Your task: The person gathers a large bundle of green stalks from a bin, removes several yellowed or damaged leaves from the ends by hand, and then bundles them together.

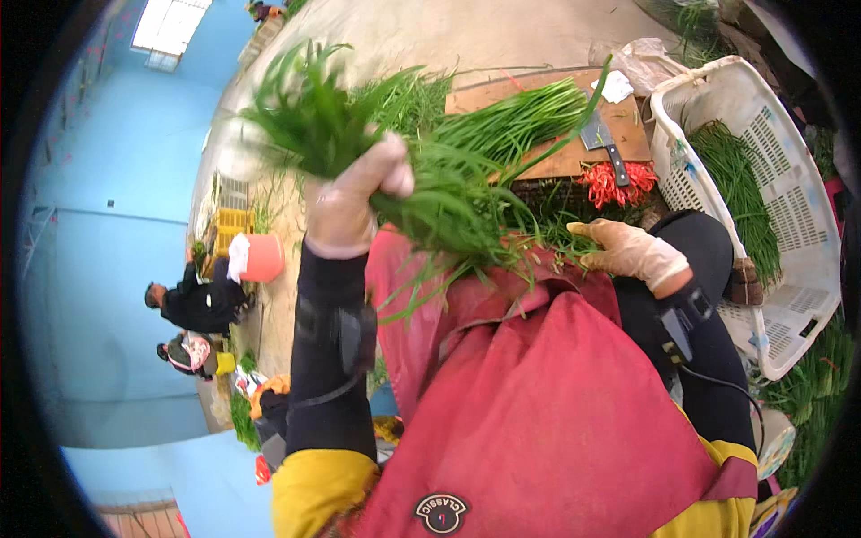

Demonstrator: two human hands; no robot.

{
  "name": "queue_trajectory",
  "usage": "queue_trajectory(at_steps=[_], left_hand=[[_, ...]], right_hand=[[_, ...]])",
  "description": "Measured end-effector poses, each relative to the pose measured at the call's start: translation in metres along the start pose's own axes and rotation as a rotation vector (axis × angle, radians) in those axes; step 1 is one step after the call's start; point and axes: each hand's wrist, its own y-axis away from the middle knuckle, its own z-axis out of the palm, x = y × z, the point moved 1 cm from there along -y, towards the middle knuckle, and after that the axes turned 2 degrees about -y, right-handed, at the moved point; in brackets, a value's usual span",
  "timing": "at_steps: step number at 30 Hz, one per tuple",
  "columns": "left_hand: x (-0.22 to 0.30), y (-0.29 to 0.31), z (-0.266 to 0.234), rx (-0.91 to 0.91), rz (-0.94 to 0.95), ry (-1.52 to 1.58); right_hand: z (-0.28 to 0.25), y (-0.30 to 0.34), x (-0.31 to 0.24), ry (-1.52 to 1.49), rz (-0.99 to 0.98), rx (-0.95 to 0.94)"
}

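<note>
My left hand (pixel 359 193), in a pale glove, is raised and closed around a bunch of garlic chives (pixel 309 121). Its blades fan out, blurred, on the far side of the fist; more loose greens (pixel 462 211) spread to the right over my lap. My right hand (pixel 632 251), also gloved, is low over the red apron (pixel 538 386) with its fingers stretched apart and nothing visible in them. Loose bits of green lie beside its fingertips. Beyond the hands, a pile of cut chives (pixel 520 117) rests on a wooden board (pixel 574 161).
A cleaver (pixel 596 134) lies on the board, with a heap of red ties (pixel 619 184) at its near edge. At the right stands a white slatted basket (pixel 794 229) holding long chives. Two people (pixel 197 300) sit far left near a pink bucket (pixel 262 258).
</note>
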Motion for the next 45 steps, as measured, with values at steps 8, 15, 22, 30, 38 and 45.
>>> queue_trajectory(at_steps=[8,15,22,30,38,45], left_hand=[[0.015,-0.009,0.025,-0.088,-0.082,-0.214],[0.056,-0.018,0.044,-0.218,0.044,-0.146],[0.053,-0.019,-0.034,0.015,0.069,0.279],[0.002,0.031,-0.143,0.562,0.069,0.190],[-0.093,0.125,-0.267,0.996,-0.011,0.473],[-0.182,0.194,-0.312,1.174,-0.088,0.720]], right_hand=[[-0.118,0.057,-0.073,-0.789,-0.382,0.588],[-0.094,-0.076,-0.167,-0.835,-0.692,0.099],[-0.023,-0.109,-0.129,-0.555,-0.431,-0.491],[0.064,-0.133,-0.063,-0.306,0.007,-0.293],[0.051,-0.120,0.041,0.234,0.189,-0.146],[0.037,-0.112,0.055,0.550,0.253,-0.301]])
